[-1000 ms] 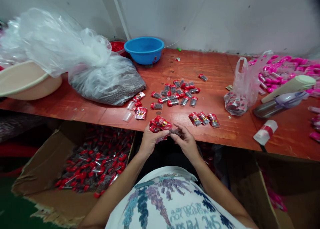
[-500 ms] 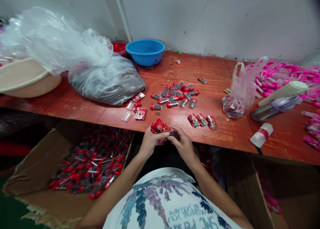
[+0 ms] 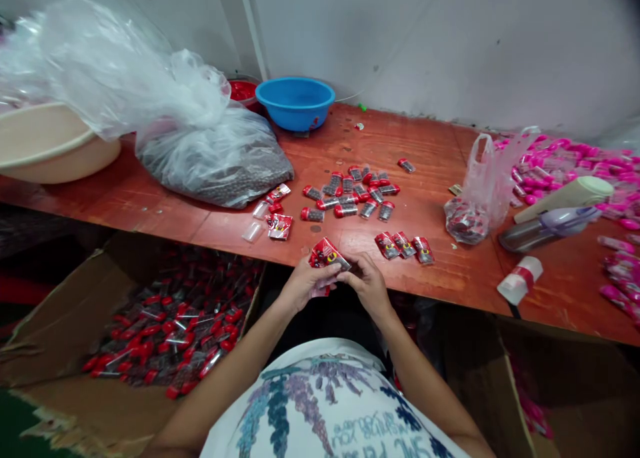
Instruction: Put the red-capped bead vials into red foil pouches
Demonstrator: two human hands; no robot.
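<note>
Just off the table's front edge, both my hands are closed on a red printed sleeve [image 3: 326, 253]. My left hand [image 3: 301, 283] grips its lower left part, with the thumb across the front. The fingers of my right hand [image 3: 367, 283] pinch its right end, where the dark contents of a small bottle show; fingers hide part of it. Beyond my hands lie several small red-capped bottles [image 3: 346, 211] filled with dark beads. To the right are three bottles in red sleeves [image 3: 404, 245]. A stack of flat red sleeves [image 3: 280, 227] and clear empty tubes [image 3: 253, 231] lie to the left.
A large clear bag of dark beads [image 3: 215, 168], a cream basin [image 3: 50, 158] and a blue basin [image 3: 295, 105] stand at the back left. At right are a plastic bag [image 3: 467, 221], flasks [image 3: 545, 228] and pink-capped tubes [image 3: 575, 158]. A carton [image 3: 60, 338] holds red-capped bottles below.
The red sleeve has turned so its printed front shows more, and the bottle now sits further inside it. My right fingers have shifted to its right end. The view has swung slightly.
</note>
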